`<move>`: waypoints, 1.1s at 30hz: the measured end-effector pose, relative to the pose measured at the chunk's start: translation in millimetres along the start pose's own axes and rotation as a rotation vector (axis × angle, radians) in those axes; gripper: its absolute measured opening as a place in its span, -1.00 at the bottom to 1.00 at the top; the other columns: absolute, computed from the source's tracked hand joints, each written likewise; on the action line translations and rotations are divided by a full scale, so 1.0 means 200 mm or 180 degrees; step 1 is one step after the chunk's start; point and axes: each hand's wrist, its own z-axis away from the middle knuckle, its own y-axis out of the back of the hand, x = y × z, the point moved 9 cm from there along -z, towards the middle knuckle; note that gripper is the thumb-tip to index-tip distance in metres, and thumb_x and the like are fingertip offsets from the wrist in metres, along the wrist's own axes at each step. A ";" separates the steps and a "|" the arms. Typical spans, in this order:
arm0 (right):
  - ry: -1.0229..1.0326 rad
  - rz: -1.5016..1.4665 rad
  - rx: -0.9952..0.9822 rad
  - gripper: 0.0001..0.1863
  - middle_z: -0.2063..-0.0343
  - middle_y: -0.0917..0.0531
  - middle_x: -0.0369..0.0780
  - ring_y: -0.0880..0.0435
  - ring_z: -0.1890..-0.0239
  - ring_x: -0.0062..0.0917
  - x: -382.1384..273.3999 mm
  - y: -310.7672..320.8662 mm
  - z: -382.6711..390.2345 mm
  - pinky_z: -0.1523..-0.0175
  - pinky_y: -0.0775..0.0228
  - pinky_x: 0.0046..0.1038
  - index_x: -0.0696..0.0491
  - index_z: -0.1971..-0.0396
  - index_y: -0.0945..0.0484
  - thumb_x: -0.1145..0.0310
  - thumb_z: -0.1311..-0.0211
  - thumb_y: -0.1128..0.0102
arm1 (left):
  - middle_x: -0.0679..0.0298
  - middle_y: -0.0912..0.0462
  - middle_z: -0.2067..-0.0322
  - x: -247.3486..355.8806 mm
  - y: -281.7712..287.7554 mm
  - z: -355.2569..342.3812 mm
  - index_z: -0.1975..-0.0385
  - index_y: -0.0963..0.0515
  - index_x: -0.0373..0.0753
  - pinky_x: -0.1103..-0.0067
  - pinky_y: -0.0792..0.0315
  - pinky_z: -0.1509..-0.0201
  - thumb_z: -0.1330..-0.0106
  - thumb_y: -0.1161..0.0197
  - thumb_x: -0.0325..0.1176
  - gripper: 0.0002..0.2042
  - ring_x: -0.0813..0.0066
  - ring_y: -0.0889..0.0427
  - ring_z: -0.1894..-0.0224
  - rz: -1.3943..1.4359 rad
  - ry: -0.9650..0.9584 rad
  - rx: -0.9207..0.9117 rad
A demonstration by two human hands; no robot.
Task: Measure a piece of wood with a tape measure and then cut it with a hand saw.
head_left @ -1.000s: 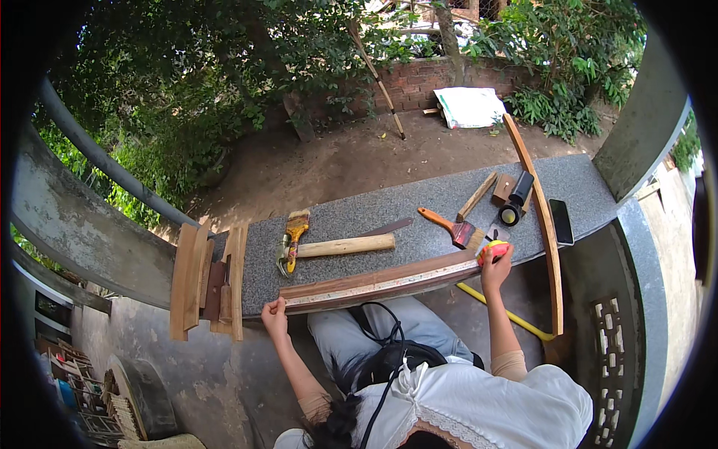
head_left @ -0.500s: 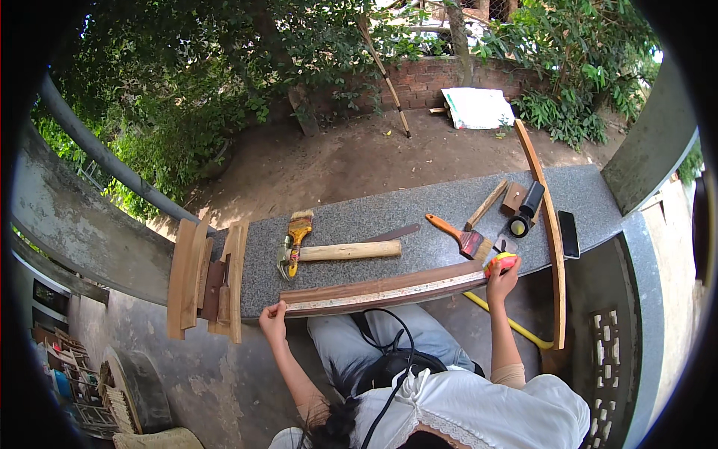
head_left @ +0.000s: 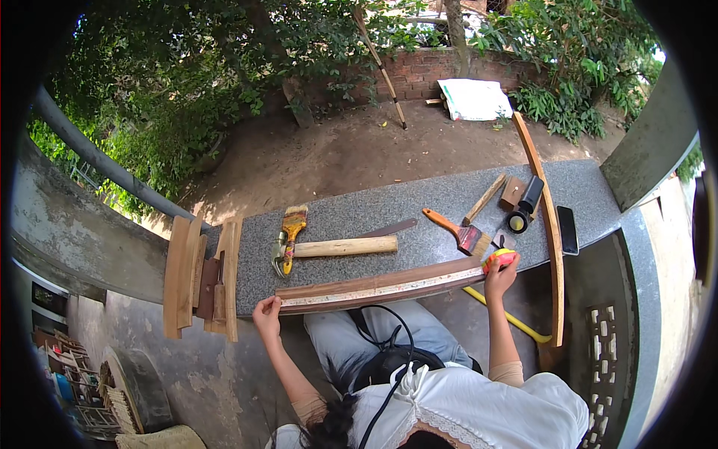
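Note:
A long brown wooden strip (head_left: 389, 277) lies along the near edge of the grey stone slab. Over its near side runs a pale tape blade (head_left: 374, 290), stretched nearly from end to end. At the strip's left end, my left hand (head_left: 267, 319) pinches the tape's tip between thumb and fingers. My right hand (head_left: 501, 280) is closed around the red and yellow tape measure case (head_left: 499, 260) at the other end. Beyond that case lies a paintbrush with an orange handle (head_left: 443, 223).
A claw hammer (head_left: 344, 248) with a yellow-handled paintbrush (head_left: 293, 228) across it lies left on the slab (head_left: 329, 213). Wooden pieces (head_left: 179, 277) overhang the left end. A long curved wooden strip (head_left: 550, 217), a black cylinder (head_left: 532, 194) and a phone (head_left: 568, 229) are at right.
The whole view has shifted slightly. Both hands keep their grips at the two ends of the strip, and the tape stays stretched along it.

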 end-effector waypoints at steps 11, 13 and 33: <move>0.0110 -0.0110 0.0040 -0.37 0.49 -0.53 0.01 -0.56 0.41 -0.16 0.01 0.00 0.00 0.31 -0.33 -0.30 0.25 0.04 -0.25 0.04 -0.04 -0.07 | 0.11 -0.50 0.10 0.07 -0.05 -0.02 0.01 -0.40 -0.31 0.57 -0.31 -0.03 -0.15 -0.22 -0.35 -0.60 0.43 -0.46 0.05 -0.0053 -0.0621 -0.0681; 0.0126 -0.0148 0.0026 -0.41 0.51 -0.54 -0.01 -0.56 0.44 -0.17 0.01 -0.01 0.00 0.33 -0.33 -0.31 0.22 0.07 -0.26 0.05 -0.05 -0.07 | 0.20 -0.54 0.15 0.12 -0.05 -0.01 0.01 -0.41 -0.29 0.62 -0.35 0.06 -0.14 -0.23 -0.36 -0.60 0.52 -0.48 0.15 -0.0456 -0.1018 -0.0758; 0.0120 -0.0069 0.0094 -0.40 0.51 -0.52 0.03 -0.54 0.42 -0.08 -0.01 0.00 0.00 0.35 -0.31 -0.25 0.22 0.08 -0.27 0.02 -0.04 -0.05 | 0.23 -0.33 -0.08 0.10 -0.08 -0.06 -0.06 -0.34 -0.26 0.69 -0.31 0.02 -0.17 -0.18 -0.35 -0.57 0.57 -0.43 0.10 -0.0068 -0.0659 -0.1782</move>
